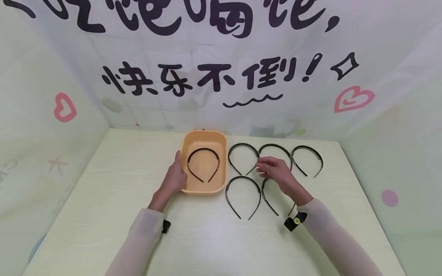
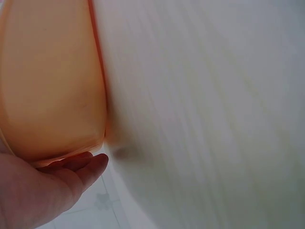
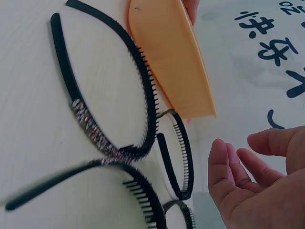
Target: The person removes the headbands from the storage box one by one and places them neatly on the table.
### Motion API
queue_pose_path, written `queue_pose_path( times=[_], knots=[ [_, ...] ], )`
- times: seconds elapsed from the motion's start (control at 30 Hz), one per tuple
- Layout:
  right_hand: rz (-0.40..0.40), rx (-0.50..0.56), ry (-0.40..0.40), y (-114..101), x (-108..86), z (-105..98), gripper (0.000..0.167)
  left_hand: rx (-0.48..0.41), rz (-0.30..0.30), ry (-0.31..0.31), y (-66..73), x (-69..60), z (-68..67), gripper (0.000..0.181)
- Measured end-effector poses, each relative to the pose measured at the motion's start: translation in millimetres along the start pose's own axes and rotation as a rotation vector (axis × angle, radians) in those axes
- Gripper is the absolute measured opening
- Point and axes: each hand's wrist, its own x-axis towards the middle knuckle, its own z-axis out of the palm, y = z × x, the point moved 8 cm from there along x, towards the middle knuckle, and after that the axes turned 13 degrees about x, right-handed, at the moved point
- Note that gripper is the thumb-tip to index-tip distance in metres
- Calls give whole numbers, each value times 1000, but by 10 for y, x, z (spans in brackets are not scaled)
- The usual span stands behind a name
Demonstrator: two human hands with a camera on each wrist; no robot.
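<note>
At its left side, my left hand (image 1: 175, 177) grips the peach-orange plastic box (image 1: 204, 191); its fingers (image 2: 90, 169) lie against the outer wall in the left wrist view. A black toothed headband (image 1: 203, 149) lies inside the box. Over the headbands right of the box hovers my right hand (image 1: 276, 172), fingers loosely bent, nothing between them. Beneath and around it lie an upper-row middle headband (image 1: 275, 145) and a lower right headband (image 1: 271, 203), both partly covered by the hand. In the right wrist view a headband (image 3: 90, 129) shows glittery decoration on one arm.
Further headbands lie flat on the pale table (image 1: 138, 161): one upper left (image 1: 243, 145), one upper right (image 1: 319, 157) and one lower left (image 1: 243, 177). Fabric walls with black lettering (image 1: 214, 76) stand behind and at both sides.
</note>
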Motion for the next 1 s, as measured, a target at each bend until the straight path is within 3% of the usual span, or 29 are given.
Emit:
queue_pose_path(
  times=[0.67,1.0],
  knots=[
    [-8,12,-60,-138,190,507,38,-1,10,7,24,-24,-13,79],
    [-26,110,-178,-186,298,874,41,-4,3,7,16,-16,-1,79]
  ],
)
